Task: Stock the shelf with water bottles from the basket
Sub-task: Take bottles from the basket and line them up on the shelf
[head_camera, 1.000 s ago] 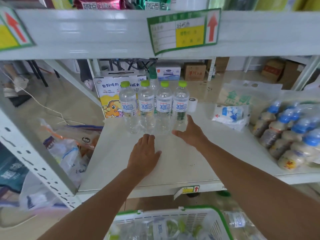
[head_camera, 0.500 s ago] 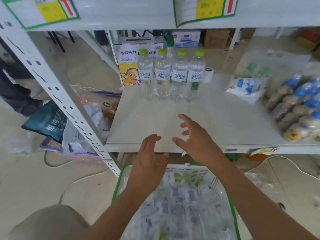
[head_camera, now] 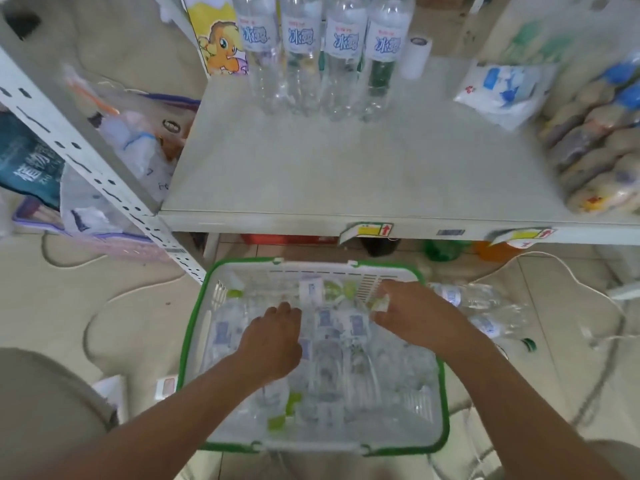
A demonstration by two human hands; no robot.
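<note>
1. Over the basket (head_camera: 194, 327), left hand (head_camera: 273, 336) and right hand (head_camera: 412, 313) reach down, fingers curled among water bottles (head_camera: 325, 362); cannot tell if they grasp any.
2. Water bottles lie flat, long axes mostly toward shelf (head_camera: 346, 168).
3. 4 upright bottles (head_camera: 322, 46) stand at the shelf's back.

Four standing water bottles (head_camera: 303, 46), one basket (head_camera: 311, 270) — one left hand (head_camera: 268, 341), one right hand (head_camera: 412, 313)

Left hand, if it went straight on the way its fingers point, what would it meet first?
Probably the water bottles lying in the basket: the left hand points down and forward into the pile, which lies right in front of it. Depth is unclear, so it may already be touching them.
</note>
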